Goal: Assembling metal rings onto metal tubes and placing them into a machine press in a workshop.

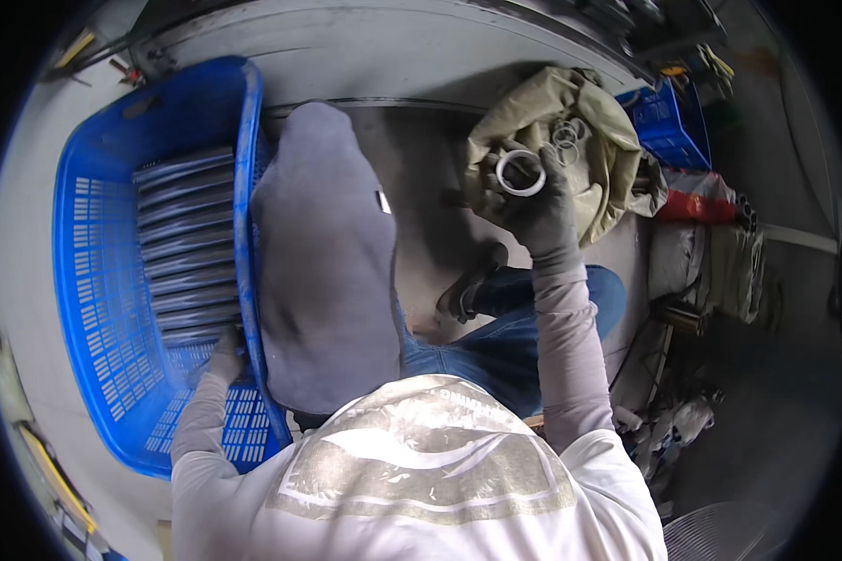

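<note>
In a grey glove, my right hand (544, 217) pinches a white ring (521, 173) above an open olive sack (610, 140). Several more pale rings (568, 140) lie on the sack's cloth just beyond the fingers. My left hand (221, 358), gloved too, reaches into a blue plastic basket (250, 178) on the left. Its fingers close at the right end of the nearest metal tube (192, 334); they are partly hidden. Several shiny grey tubes (187, 248) lie side by side in the basket.
A long grey cloth-covered shape (327, 252) stands between the basket and my jeans-clad leg (500, 346). A smaller blue crate (671, 126) and a red bundle (697, 198) sit at the far right. A pale panel (393, 51) runs along the back.
</note>
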Demonstrator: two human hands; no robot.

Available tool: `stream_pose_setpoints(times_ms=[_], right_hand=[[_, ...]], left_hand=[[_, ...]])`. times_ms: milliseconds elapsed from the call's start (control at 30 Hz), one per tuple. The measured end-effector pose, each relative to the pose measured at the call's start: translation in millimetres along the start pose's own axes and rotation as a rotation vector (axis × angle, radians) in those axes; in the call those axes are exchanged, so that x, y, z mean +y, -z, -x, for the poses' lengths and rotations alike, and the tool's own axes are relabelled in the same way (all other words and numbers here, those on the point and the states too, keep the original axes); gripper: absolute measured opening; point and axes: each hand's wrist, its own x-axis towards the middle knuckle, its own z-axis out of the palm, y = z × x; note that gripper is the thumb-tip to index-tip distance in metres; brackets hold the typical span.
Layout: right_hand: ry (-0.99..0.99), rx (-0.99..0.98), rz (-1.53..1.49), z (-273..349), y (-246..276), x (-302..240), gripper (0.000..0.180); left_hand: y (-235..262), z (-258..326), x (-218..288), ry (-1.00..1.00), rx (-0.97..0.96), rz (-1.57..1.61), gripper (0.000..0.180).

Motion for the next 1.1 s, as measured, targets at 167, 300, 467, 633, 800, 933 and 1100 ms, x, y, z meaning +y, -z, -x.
stream_pose_setpoints(times_ms=[167, 300, 467, 633, 800, 933, 1100], right_hand=[[-0.177, -0.137, -0.559, 11, -9, -6, 0.053], [-0.158, -0.129, -0.593, 17, -7, -3, 0.049], [-0.111, 0.026, -0.298, 20, -28, -11, 0.045], [0.928, 0.085, 0.761, 25, -39, -13, 0.031], [0.481, 0.049, 0.334, 41, -50, -14, 0.045], [0.599, 0.15, 0.433, 39, -47, -5, 0.037], [0.59, 0.276, 0.518, 35, -57, 1, 0.03]], left_hand=[[158, -27, 48, 0.096, 0.295, 0.276, 0.037], [257, -38, 217, -0.084, 0.603, 0.871, 0.036], [266, -46, 423, -0.451, 0.53, -0.125, 0.048], [195, -66, 536, -0.831, 0.393, -0.74, 0.042], [152, -85, 558, -0.704, 0.239, -0.839, 0.04], [142, -86, 570, -0.643, 0.178, -0.84, 0.043], [138, -89, 573, -0.676, 0.199, -0.914, 0.043]])
